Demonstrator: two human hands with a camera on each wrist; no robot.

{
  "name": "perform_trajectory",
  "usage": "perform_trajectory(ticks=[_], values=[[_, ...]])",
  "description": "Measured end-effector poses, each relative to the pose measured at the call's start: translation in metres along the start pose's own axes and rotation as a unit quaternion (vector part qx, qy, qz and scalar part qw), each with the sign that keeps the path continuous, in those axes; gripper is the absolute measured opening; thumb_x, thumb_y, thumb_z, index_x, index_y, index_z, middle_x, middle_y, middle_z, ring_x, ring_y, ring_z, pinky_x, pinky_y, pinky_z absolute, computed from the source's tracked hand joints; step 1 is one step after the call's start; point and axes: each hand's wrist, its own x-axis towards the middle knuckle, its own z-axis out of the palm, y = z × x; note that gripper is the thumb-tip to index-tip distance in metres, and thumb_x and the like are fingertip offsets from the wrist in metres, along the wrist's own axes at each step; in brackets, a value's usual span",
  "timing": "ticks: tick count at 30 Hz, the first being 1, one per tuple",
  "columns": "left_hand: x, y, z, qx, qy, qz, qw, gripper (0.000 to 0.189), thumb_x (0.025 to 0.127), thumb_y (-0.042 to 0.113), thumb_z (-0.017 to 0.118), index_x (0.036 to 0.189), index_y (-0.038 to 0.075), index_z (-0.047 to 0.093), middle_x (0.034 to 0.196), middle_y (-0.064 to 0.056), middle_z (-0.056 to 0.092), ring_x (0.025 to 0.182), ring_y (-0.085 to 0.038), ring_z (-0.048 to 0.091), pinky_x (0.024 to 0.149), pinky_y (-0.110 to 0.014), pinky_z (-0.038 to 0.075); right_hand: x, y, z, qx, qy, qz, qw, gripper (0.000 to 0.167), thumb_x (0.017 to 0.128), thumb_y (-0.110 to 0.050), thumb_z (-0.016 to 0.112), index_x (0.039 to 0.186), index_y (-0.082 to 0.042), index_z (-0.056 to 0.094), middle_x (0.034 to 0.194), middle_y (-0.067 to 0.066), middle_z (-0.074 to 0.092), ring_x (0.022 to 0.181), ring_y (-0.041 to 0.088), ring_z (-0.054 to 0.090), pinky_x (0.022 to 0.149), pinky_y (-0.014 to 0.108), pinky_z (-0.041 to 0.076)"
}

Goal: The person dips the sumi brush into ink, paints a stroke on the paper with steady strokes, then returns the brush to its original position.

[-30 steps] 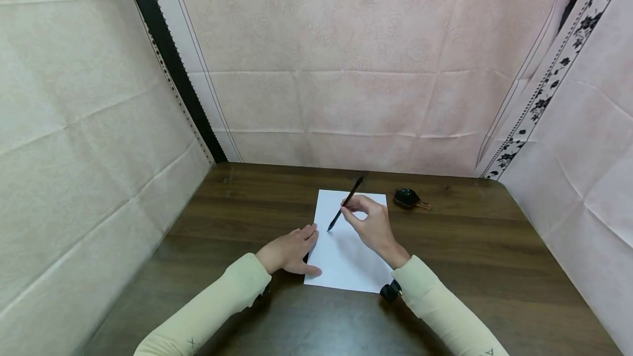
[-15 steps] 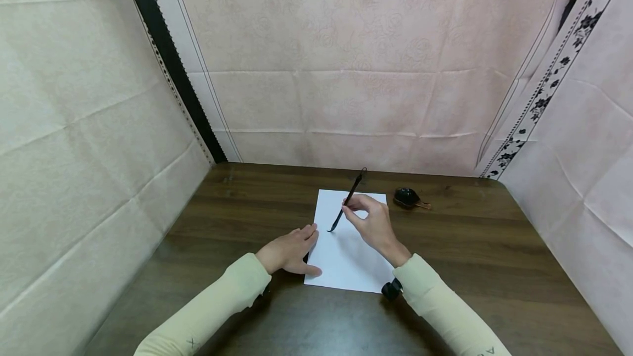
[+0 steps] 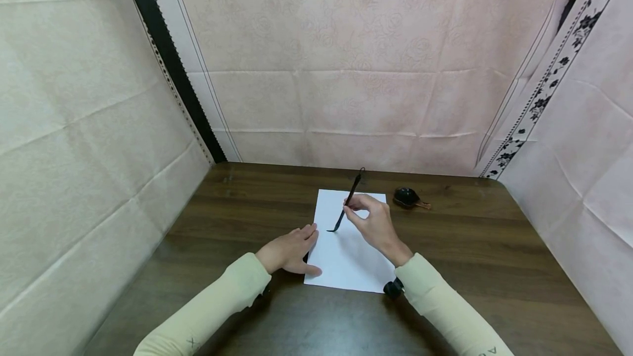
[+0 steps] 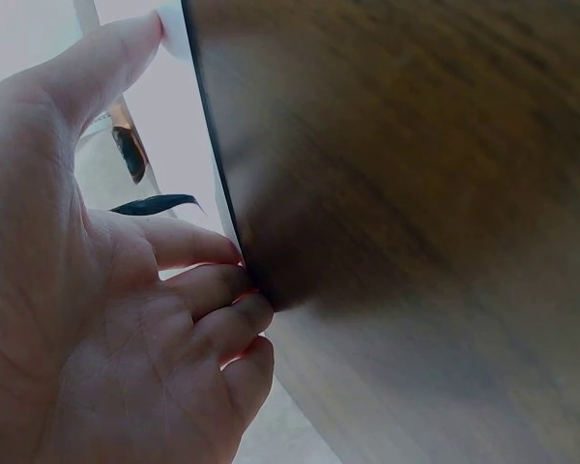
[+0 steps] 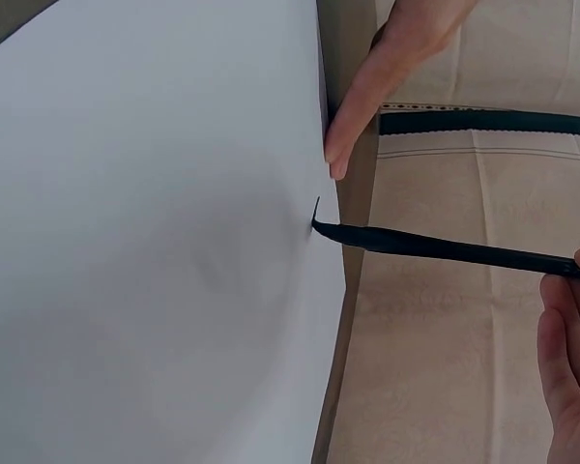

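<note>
A white sheet of paper (image 3: 356,262) lies on the wooden table. My left hand (image 3: 292,249) rests at its left edge, fingers extended and thumb on the sheet. My right hand (image 3: 376,227) pinches a dark writing brush (image 3: 353,187) between thumb and fingers, handle slanting up and away. The bent brush tip touches the paper at the end of a short black stroke (image 3: 329,231). In the right wrist view the brush (image 5: 445,250) meets a thin dark line on the sheet (image 5: 155,126). The left wrist view shows the left palm (image 4: 126,319) and the brush head (image 4: 159,204).
A small shiny black object with a brown tail-like end (image 3: 407,197) sits right of the paper's far corner. Pale cloth (image 3: 346,70) hangs behind the wooden table (image 3: 237,207) and on both sides.
The brush tip has moved slightly to the right, pulled by my right hand, and a short black stroke has appeared behind it. My left hand has stayed in place.
</note>
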Motion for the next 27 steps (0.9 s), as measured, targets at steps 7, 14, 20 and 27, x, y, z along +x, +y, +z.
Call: perform_trajectory(ticks=[7,14,20,27], values=[[-0.001,0.001,-0.001,0.000,-0.001,0.000,1.0000,0.103,0.092,0.069,0.067,0.167,0.008,0.031,0.178,-0.010,0.023,0.165,-0.025,0.024,0.133,-0.042,0.027,-0.001,0.002,-0.003,-0.005,0.003,-0.007,1.0000,0.015,0.094,-0.008,0.080,0.109,-0.006,0.078,0.105,0.007,0.080,0.093,0.021,0.077,0.087,0.041,0.066],[0.000,0.001,-0.002,0.007,-0.001,0.002,1.0000,0.104,0.092,0.069,0.067,0.166,0.007,0.031,0.177,-0.011,0.023,0.165,-0.026,0.024,0.133,-0.042,0.026,-0.002,0.003,-0.005,-0.007,0.005,-0.002,1.0000,0.016,0.094,-0.007,0.080,0.109,-0.006,0.077,0.106,0.008,0.080,0.093,0.021,0.077,0.088,0.042,0.065],[-0.001,0.001,-0.002,0.010,-0.003,0.002,0.9999,0.103,0.093,0.069,0.066,0.167,0.007,0.030,0.177,-0.011,0.023,0.165,-0.025,0.024,0.134,-0.042,0.026,-0.004,0.004,-0.008,-0.008,0.007,-0.001,0.9999,0.015,0.094,-0.007,0.080,0.109,-0.007,0.078,0.106,0.008,0.080,0.093,0.021,0.077,0.088,0.042,0.065],[-0.002,0.001,-0.001,0.005,-0.002,0.009,0.9999,0.103,0.094,0.068,0.066,0.166,0.005,0.029,0.177,-0.012,0.022,0.165,-0.026,0.023,0.134,-0.042,0.025,-0.005,0.006,-0.012,-0.014,0.007,-0.005,0.9999,0.015,0.094,-0.006,0.080,0.108,-0.007,0.078,0.105,0.008,0.080,0.092,0.021,0.077,0.087,0.043,0.065]])
